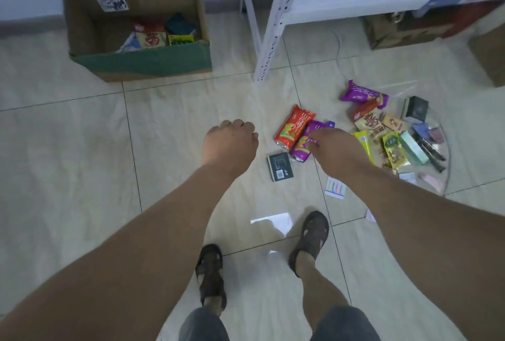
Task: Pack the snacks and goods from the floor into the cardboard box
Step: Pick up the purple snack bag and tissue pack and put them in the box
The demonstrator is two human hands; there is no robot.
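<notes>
The open cardboard box (90, 26) stands on the floor at the upper left, with several packets inside. A heap of snacks and goods (393, 133) lies at the right on a clear plastic sheet. Nearer me lie a red snack packet (293, 126), a purple snack packet (304, 143) and a small dark box (280, 166). My right hand (337, 149) is on the purple packet, its fingers curled onto the wrapper. My left hand (231, 142) hovers over bare tiles left of these packets, fingers curled under, holding nothing.
A white metal shelf frame (269, 31) stands at the upper middle, with brown boxes (410, 30) under it at the right. A small card with coloured stripes (335, 188) lies by my right forearm. My sandalled feet (311, 234) are on the pale tiled floor.
</notes>
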